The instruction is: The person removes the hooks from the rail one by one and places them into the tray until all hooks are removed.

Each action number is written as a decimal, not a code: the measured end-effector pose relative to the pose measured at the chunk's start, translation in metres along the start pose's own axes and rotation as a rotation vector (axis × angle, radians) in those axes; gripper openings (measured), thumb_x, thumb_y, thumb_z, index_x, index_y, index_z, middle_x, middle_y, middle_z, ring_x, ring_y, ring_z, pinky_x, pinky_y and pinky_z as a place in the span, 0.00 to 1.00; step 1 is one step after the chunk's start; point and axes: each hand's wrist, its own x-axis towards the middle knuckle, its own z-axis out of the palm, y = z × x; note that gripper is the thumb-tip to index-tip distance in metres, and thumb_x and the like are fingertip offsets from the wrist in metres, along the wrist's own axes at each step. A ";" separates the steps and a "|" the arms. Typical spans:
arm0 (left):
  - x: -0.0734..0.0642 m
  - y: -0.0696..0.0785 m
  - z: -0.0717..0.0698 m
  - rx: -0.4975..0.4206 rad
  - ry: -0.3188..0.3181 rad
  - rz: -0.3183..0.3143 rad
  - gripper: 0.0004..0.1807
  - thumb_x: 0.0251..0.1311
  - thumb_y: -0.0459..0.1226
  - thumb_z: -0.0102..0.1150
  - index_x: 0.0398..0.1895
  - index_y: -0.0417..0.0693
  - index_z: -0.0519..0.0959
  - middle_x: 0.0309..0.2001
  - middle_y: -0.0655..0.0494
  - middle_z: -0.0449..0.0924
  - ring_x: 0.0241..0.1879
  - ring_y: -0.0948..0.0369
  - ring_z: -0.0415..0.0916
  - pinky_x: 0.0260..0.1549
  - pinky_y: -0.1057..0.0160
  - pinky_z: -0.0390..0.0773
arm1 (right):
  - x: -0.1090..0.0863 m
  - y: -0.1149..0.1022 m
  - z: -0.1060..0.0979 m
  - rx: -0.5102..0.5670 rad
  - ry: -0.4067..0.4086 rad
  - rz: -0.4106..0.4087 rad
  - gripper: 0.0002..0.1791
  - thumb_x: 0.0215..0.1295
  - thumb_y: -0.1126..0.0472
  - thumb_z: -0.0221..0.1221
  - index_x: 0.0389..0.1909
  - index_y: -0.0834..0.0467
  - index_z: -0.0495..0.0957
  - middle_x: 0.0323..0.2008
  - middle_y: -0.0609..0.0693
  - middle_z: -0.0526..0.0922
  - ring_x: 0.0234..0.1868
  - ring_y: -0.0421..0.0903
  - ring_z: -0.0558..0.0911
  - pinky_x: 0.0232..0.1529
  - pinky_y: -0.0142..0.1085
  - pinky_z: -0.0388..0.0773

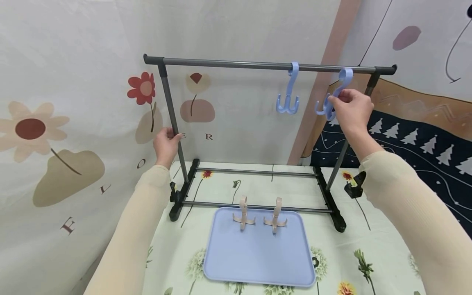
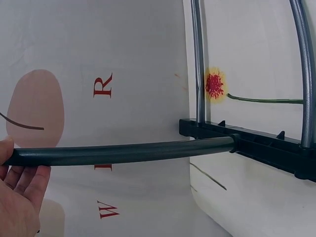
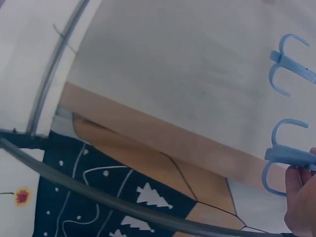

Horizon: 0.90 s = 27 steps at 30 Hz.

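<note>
My right hand (image 1: 352,108) pinches a blue multi-prong hook (image 1: 346,78) by its lower part, its curved top right at the rack's top bar (image 1: 228,64) near the right end. A second blue hook (image 1: 289,92) hangs from that bar, to the left of the first. My left hand (image 1: 166,145) grips the left upright (image 1: 171,102) of the dark metal rack about halfway up. In the left wrist view the fingers (image 2: 37,187) lie along the underside of the post. The right wrist view shows the held hook (image 3: 286,154) with fingers around its shaft.
A light blue tray (image 1: 258,258) lies on the flowered tablecloth (image 1: 177,250) in front of the rack, with two beige hooks (image 1: 243,215) at its back edge. The rack's black feet (image 1: 330,200) stand on the table. A printed curtain (image 1: 92,73) hangs close behind.
</note>
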 end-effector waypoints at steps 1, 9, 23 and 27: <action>0.000 0.000 0.000 -0.002 0.001 -0.001 0.16 0.69 0.37 0.58 0.54 0.36 0.74 0.51 0.42 0.78 0.51 0.50 0.74 0.52 0.51 0.73 | -0.002 0.004 -0.001 -0.021 -0.007 -0.008 0.26 0.67 0.46 0.61 0.59 0.59 0.79 0.52 0.54 0.83 0.55 0.47 0.82 0.57 0.39 0.75; 0.000 -0.002 -0.001 -0.004 -0.008 -0.011 0.16 0.70 0.38 0.58 0.54 0.37 0.74 0.52 0.43 0.78 0.52 0.50 0.74 0.52 0.51 0.73 | -0.024 0.043 -0.004 -0.121 -0.140 -0.069 0.30 0.67 0.40 0.60 0.54 0.62 0.81 0.51 0.58 0.84 0.52 0.54 0.83 0.55 0.43 0.76; 0.000 -0.004 -0.001 0.001 -0.008 -0.008 0.16 0.70 0.39 0.57 0.55 0.38 0.74 0.52 0.43 0.78 0.52 0.50 0.74 0.53 0.51 0.73 | -0.083 0.101 0.012 -0.167 -0.430 0.014 0.27 0.65 0.40 0.63 0.48 0.60 0.83 0.46 0.59 0.86 0.51 0.59 0.82 0.49 0.53 0.73; 0.000 -0.004 -0.001 -0.016 -0.013 -0.007 0.16 0.70 0.38 0.58 0.54 0.39 0.74 0.53 0.44 0.78 0.53 0.51 0.74 0.53 0.51 0.73 | -0.106 0.119 0.018 -0.124 -0.527 0.036 0.21 0.65 0.47 0.65 0.46 0.61 0.84 0.43 0.57 0.87 0.51 0.60 0.82 0.52 0.57 0.74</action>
